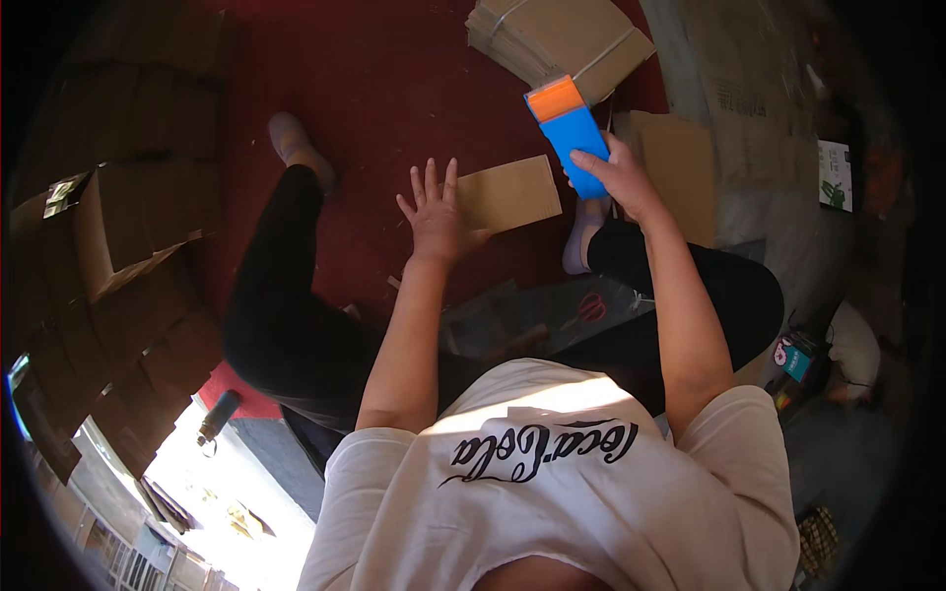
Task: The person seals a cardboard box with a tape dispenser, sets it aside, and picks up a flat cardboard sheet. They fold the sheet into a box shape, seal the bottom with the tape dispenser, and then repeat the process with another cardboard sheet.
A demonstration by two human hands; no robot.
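Okay, a flat carton (514, 192) lies on the red floor (384, 79), with plenty around it! Beyond it and to its right there's a strapped cardboard bundle (562, 34); farther right of it, a brown panel (680, 172). Right by its right end sits one shoe (581, 241), crowding that side, while the other shoe (296, 143) is well off to its left. Farther left of it, brown boxes (138, 207) are piled up, and a dark bottle (222, 409) shows on its near left side.

Now, left hand (439, 217): at the carton's left end, fingers splayed wide, gripping nothing, hiding that edge; whether the palm presses down, I can't tell. And the right hand (623, 179) is wrapped round a blue tool (572, 138), thumb across the near half, orange end (557, 98) pointing away, just right of the carton.
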